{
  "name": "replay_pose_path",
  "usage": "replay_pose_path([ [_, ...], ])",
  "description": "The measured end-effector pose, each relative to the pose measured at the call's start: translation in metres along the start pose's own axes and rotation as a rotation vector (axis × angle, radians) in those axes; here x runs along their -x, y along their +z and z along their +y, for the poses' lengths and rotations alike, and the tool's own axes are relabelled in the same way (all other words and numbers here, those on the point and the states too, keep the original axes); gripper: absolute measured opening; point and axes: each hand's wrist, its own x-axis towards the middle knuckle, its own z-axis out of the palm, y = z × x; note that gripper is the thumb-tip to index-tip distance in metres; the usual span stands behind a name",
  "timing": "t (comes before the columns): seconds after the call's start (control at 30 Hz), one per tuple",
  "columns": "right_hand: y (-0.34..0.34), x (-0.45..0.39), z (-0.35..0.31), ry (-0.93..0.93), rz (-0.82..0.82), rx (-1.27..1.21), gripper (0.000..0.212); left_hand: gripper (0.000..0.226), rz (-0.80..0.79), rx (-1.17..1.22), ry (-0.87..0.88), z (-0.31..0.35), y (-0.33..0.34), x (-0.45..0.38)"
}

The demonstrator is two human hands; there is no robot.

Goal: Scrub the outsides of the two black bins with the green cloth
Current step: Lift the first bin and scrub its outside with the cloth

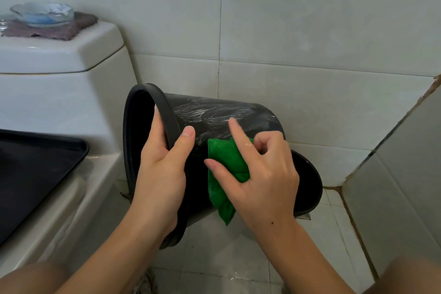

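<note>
A black bin (222, 114) is held on its side in the air, mouth to the left, with soapy streaks across its upper wall. My left hand (162, 167) grips its rim, thumb on the outside and fingers inside. My right hand (260, 174) holds the folded green cloth (224, 174) against the bin's side; the index finger sticks up off the cloth. Behind my right hand stands a second black bin (307, 186) on the floor, mostly hidden.
A white toilet tank (71, 59) is at the left, with a purple rag (47, 28) and a glass dish (43, 13) on its lid. A black tray (35, 169) lies at the lower left. Tiled walls close in behind and at the right.
</note>
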Motion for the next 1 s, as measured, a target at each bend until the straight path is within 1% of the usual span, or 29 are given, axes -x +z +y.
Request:
replay_pose_path([
  [0.07,0.001,0.005,-0.003,0.044,-0.037,-0.059,0.066,0.058,0.045,-0.007,0.007,-0.001,0.001,-0.001],
  [0.13,0.002,0.011,-0.009,0.061,-0.094,-0.111,0.066,0.06,0.111,-0.012,0.013,-0.002,-0.001,-0.004],
  [0.23,0.006,0.017,-0.014,0.05,-0.219,-0.088,0.076,0.066,0.164,-0.035,0.019,-0.001,-0.004,-0.007],
  [0.3,0.008,0.014,-0.01,0.127,-0.276,-0.122,0.081,0.066,0.164,-0.047,0.024,0.001,-0.003,-0.006],
  [0.33,0.008,0.012,-0.007,0.182,-0.288,-0.162,0.08,0.064,0.162,-0.047,0.022,0.001,-0.003,-0.005],
  [0.47,0.002,0.005,0.006,0.326,-0.218,-0.407,0.056,0.055,0.171,-0.009,-0.023,0.005,-0.006,-0.005],
  [0.57,-0.012,-0.007,0.012,0.393,-0.175,-0.572,0.042,0.041,0.201,0.056,-0.093,0.015,-0.008,-0.007],
  [0.6,-0.017,-0.013,0.013,0.431,-0.171,-0.66,0.037,0.038,0.205,0.075,-0.113,0.018,-0.01,-0.008],
  [0.67,-0.027,-0.023,0.012,0.565,-0.215,-0.945,0.028,0.037,0.209,0.093,-0.128,0.021,-0.011,-0.011],
  [0.7,-0.03,-0.025,0.013,0.644,-0.246,-1.079,0.029,0.038,0.205,0.088,-0.123,0.022,-0.011,-0.011],
  [0.73,-0.03,-0.026,0.014,0.707,-0.262,-1.155,0.032,0.04,0.196,0.072,-0.109,0.022,-0.011,-0.011],
  [0.77,-0.029,-0.026,0.015,0.747,-0.267,-1.165,0.035,0.041,0.183,0.052,-0.094,0.023,-0.01,-0.011],
  [0.8,-0.026,-0.025,0.016,0.76,-0.266,-1.121,0.035,0.042,0.165,0.036,-0.082,0.024,-0.009,-0.01],
  [0.87,-0.018,-0.02,0.02,0.722,-0.246,-0.92,0.031,0.043,0.137,0.03,-0.071,0.026,-0.007,-0.008],
  [0.93,-0.008,-0.015,0.028,0.699,-0.188,-0.732,0.025,0.043,0.124,0.038,-0.074,0.026,-0.008,-0.007],
  [1.0,-0.001,-0.012,0.034,0.654,-0.127,-0.544,0.027,0.043,0.117,0.048,-0.087,0.027,-0.009,-0.006],
])
